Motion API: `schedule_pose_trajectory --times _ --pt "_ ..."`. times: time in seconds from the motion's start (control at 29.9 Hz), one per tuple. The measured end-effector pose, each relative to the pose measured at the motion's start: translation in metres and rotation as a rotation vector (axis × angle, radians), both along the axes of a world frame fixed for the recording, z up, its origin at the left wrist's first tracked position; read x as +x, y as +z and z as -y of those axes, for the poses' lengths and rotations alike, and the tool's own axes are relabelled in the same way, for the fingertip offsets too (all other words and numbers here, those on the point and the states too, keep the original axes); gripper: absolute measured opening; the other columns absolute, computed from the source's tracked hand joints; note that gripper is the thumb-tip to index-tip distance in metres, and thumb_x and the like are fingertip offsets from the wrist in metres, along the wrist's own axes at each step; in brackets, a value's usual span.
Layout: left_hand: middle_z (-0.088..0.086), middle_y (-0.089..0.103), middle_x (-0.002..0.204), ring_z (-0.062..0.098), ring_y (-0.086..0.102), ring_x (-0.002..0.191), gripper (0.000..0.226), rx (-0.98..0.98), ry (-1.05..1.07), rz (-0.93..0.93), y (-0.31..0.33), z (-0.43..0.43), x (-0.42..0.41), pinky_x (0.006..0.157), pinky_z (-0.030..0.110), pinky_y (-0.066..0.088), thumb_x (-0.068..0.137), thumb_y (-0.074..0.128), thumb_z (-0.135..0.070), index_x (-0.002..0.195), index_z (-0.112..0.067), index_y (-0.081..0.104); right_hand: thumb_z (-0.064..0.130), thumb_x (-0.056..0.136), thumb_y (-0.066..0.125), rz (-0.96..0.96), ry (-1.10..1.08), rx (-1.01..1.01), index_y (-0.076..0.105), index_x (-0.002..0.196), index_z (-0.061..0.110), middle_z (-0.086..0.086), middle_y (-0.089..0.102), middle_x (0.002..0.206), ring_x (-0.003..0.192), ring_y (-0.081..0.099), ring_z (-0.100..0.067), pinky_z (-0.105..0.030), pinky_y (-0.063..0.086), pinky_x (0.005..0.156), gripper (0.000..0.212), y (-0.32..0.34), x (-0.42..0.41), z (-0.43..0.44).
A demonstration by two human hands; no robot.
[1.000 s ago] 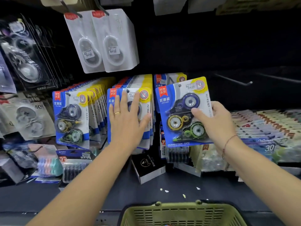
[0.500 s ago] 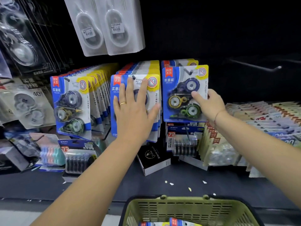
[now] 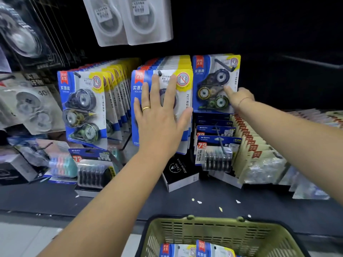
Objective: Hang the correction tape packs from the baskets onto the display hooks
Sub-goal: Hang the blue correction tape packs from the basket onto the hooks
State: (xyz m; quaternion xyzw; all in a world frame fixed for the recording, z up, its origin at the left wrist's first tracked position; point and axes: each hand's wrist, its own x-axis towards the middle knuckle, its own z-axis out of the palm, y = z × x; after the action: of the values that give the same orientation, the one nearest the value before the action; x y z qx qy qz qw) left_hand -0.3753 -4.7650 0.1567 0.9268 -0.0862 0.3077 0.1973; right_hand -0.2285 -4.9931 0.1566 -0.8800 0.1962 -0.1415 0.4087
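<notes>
Starting at the left end of the display, the left row (image 3: 83, 108) of correction tape packs hung full on its hook, the front pack close to the prong's tip. Next to it the middle row (image 3: 182, 80) looked just as full. The left hand (image 3: 159, 117) lay flat against its front pack, fingers straight and spread, thumb out to the side, pressing the stack back and holding nothing.

Just right of that row a single pack (image 3: 213, 84) sat deeper in on its hook (image 3: 223, 64). The prong ran through the hole at the pack's top and stuck out in front of it. The right hand (image 3: 241, 97) reached to this pack with one straight finger touching its face near the right edge. The other fingers were hidden behind the hand, but nothing seemed gripped. So this pack looked hung, with only a push home left. Whether others hung behind it could not be told.

Below the shelf's front edge stood the basket (image 3: 204, 232), and at its near edge at least two more packs (image 3: 213, 249) lay waiting. At the display's right end a bare hook (image 3: 306, 61) jutted out. Judged from this, much of the hanging was done, yet the basket was not empty, and there was room on the right hook and the bare one.
</notes>
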Motion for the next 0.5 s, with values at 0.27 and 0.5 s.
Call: schedule_pose_trajectory --times 0.27,0.5 --pt "0.009 0.028 0.165 0.028 0.020 0.154 0.070 -0.320 0.156 -0.134 -0.131 -0.032 -0.089 0.124 0.047 0.008 0.102 0.033 -0.056 0.158 -0.014 0.027 0.029 0.097 0.055 0.348 0.099 0.105 0.058 0.113 0.011 -0.009 0.059 0.109 0.098 0.056 -0.019 -0.025 0.040 0.084 0.024 -0.089 -0.156 -0.002" --pt "0.018 0.067 0.117 0.041 0.060 0.113 0.045 -0.590 0.419 -0.864 -0.281 -0.069 -0.192 0.086 0.042 0.042 0.104 0.039 -0.049 0.123 -0.012 0.054 0.027 0.095 0.062 -0.318 0.179 0.254 0.061 0.082 -0.001 -0.020 0.061 0.079 0.077 0.056 -0.031 -0.033 0.038 0.070 0.031 -0.250 -0.274 -0.010"
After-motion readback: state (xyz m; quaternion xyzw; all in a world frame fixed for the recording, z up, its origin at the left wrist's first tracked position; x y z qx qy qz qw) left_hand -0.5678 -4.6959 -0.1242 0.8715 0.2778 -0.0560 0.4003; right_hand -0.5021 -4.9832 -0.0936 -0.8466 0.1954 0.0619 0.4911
